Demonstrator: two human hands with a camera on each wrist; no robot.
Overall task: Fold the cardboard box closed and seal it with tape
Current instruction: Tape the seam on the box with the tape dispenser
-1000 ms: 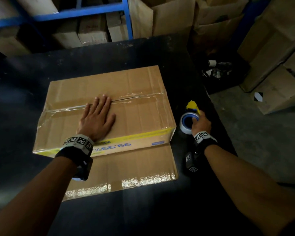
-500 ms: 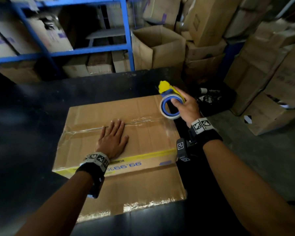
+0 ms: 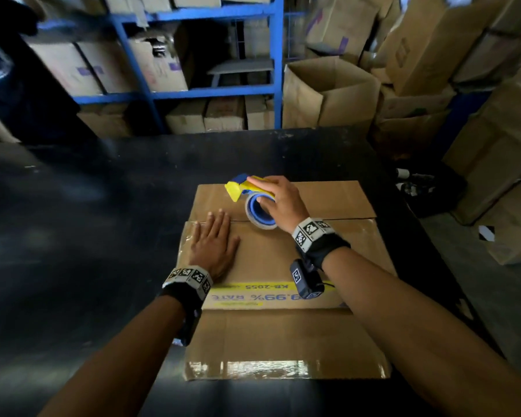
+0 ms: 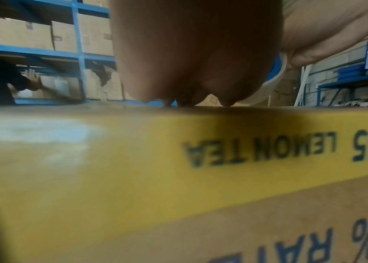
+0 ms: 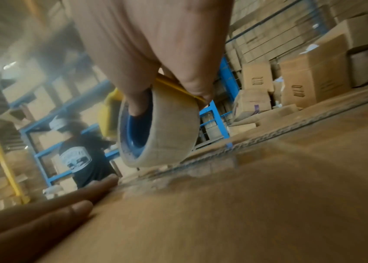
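A flat brown cardboard box (image 3: 283,260) with a yellow printed band lies on the black table (image 3: 88,236). Its top flaps meet at a seam (image 3: 337,218) across the middle. My left hand (image 3: 214,248) lies flat on the near flap, fingers straight, just left of the roll. My right hand (image 3: 280,200) grips a yellow tape dispenser (image 3: 238,186) with a blue-cored roll of clear tape (image 3: 260,216), held just above the seam. In the right wrist view my thumb sits inside the roll's core (image 5: 137,131) and the roll (image 5: 169,131) hovers over the cardboard. The left wrist view shows the box's yellow band (image 4: 155,160) close up.
A loose cardboard sheet (image 3: 283,350) lies under the box toward me. Blue shelving (image 3: 193,91) with cartons stands behind the table. Stacked and open boxes (image 3: 328,91) crowd the back right. Another person in a dark shirt (image 5: 83,158) stands at the shelves.
My right hand lifted the tape dispenser from the table at the box's right and carried it left over the seam. The left hand stayed flat on the box.
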